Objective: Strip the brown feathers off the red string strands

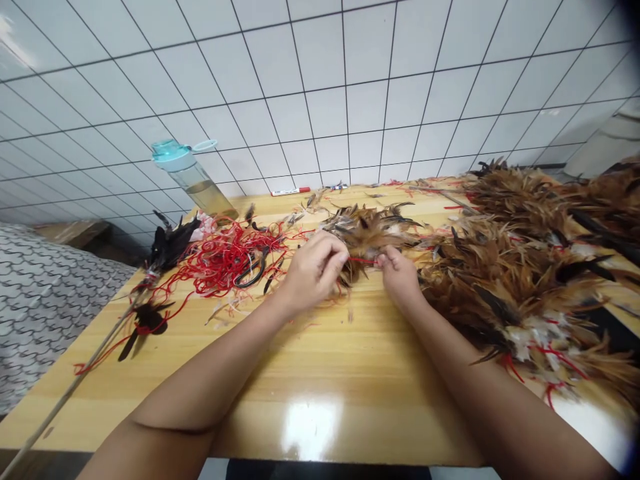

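Note:
My left hand (315, 270) and my right hand (397, 272) pinch a short length of red thread (362, 261) between them. The thread runs into a bunch of brown and black rooster feathers (370, 233), which lies just beyond my hands and touches my fingers. To the left of my left hand is a tangle of red thread (225, 260), with black-handled scissors (251, 271) partly among its loops. A large heap of brown feathers tied with red thread (515, 280) lies to the right of my right hand.
The wooden table (320, 373) has loose feather bits on it. Dark feathers (170, 243) and a long thin stick (85, 367) lie at the left. A water bottle (187, 173) and a marker (290, 191) stand behind, before a tiled wall (300, 87). Grey patterned cloth (45, 307) lies left.

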Tool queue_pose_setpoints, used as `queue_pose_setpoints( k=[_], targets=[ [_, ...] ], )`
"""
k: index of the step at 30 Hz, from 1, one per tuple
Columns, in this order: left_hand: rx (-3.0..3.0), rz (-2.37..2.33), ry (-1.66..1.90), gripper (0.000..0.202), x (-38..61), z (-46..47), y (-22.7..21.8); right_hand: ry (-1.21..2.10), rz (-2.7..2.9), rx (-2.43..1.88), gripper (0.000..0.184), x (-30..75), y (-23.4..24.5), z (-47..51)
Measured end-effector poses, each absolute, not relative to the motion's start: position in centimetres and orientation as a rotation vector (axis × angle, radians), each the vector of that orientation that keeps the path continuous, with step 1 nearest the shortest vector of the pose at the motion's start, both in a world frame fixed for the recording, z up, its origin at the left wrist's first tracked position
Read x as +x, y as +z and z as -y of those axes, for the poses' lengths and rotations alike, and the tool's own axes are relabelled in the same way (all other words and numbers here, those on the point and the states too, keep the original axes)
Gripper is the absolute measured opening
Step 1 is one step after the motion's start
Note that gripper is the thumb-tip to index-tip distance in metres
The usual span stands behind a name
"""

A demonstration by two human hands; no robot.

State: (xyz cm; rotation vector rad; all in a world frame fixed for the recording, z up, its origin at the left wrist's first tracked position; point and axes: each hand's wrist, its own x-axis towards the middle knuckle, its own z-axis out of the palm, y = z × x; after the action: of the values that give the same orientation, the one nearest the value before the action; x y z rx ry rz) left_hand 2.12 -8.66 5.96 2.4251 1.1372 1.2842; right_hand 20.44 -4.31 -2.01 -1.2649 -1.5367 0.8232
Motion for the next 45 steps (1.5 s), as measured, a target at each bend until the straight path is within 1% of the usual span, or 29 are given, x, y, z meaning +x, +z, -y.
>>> queue_pose_setpoints(
  k=[2, 4, 6, 8, 11, 15, 17, 21, 24, 26, 27, 29, 31, 33, 35, 37, 39, 41, 43, 45],
  targets=[
    [2.649, -1.003, 1.156, 0.013, 2.6, 9.5, 6.6, 0.45, 1.868, -1.471, 0.019, 20.7, -1.2, 5.0],
    [2.794, -0.938, 1.035, 0.016, 3.0, 10.1, 7.2, 0.168, 2.131, -1.584, 0.023, 20.6, -0.3, 5.9],
    [2.852, -0.938, 0.975, 0.019, 2.9, 10.1, 7.6, -0.004, 2.348, -1.552, 0.025, 20.2, 0.3, 6.6],
    [2.821, -0.996, 1.001, 0.021, 2.2, 9.6, 7.8, -0.081, 2.516, -1.428, 0.026, 19.9, 0.6, 7.1],
    [2.71, -1.118, 1.094, 0.02, 0.3, 8.0, 7.5, -0.004, 2.635, -1.244, 0.027, 19.6, 0.6, 7.3],
    [2.607, -1.247, 1.107, 0.021, -2.0, 5.5, 5.5, 0.381, 2.485, -1.056, 0.024, 19.7, 0.7, 7.0],
    [2.553, -1.241, 1.053, 0.021, -2.4, 4.7, 4.0, 0.589, 2.293, -0.996, 0.021, 19.7, 0.5, 6.7],
    [2.561, -1.124, 0.923, 0.018, -1.3, 4.3, 1.1, 1.007, 1.733, -0.978, 0.022, 19.7, -1.0, 5.9],
    [2.628, -1.133, 0.797, 0.022, 0.2, 5.0, 0.2, 1.166, 1.375, -1.021, 0.021, 19.9, -2.4, 5.1],
    [2.67, -1.101, 0.758, 0.023, 1.1, 5.8, 0.3, 1.091, 1.311, -1.102, 0.017, 20.3, -2.8, 4.7],
    [2.688, -1.084, 0.766, 0.023, 1.5, 6.2, 0.6, 0.995, 1.351, -1.166, 0.015, 20.5, -2.7, 4.6],
    [2.733, -1.038, 0.792, 0.022, 2.4, 7.2, 1.2, 0.711, 1.553, -1.347, 0.015, 20.7, -2.1, 4.8],
    [2.797, -0.996, 0.796, 0.024, 3.3, 8.2, 1.9, 0.37, 1.824, -1.548, 0.019, 20.7, -1.0, 5.4],
    [2.871, -0.971, 0.805, 0.026, 3.9, 8.9, 2.6, 0.109, 2.041, -1.686, 0.021, 20.4, -0.1, 6.1],
    [2.916, -0.967, 0.839, 0.027, 4.1, 9.3, 3.4, -0.067, 2.21, -1.713, 0.021, 20.1, 0.5, 6.7],
    [2.904, -0.999, 0.882, 0.027, 3.7, 9.2, 4.2, -0.18, 2.337, -1.652, 0.022, 19.8, 0.7, 7.0],
    [2.838, -1.048, 0.924, 0.025, 2.8, 8.6, 4.9, -0.228, 2.441, -1.546, 0.025, 19.6, 0.7, 7.3],
    [2.743, -1.085, 0.976, 0.023, 1.5, 7.7, 5.2, -0.185, 2.542, -1.43, 0.025, 19.5, 0.6, 7.5],
    [2.65, -1.099, 1.014, 0.021, 0.3, 6.6, 5.0, -0.023, 2.606, -1.321, 0.023, 19.3, 0.5, 7.6],
    [2.573, -1.099, 1.01, 0.02, -0.8, 5.5, 4.2, 0.237, 2.577, -1.21, 0.023, 19.2, 0.3, 7.5]
  ],
)
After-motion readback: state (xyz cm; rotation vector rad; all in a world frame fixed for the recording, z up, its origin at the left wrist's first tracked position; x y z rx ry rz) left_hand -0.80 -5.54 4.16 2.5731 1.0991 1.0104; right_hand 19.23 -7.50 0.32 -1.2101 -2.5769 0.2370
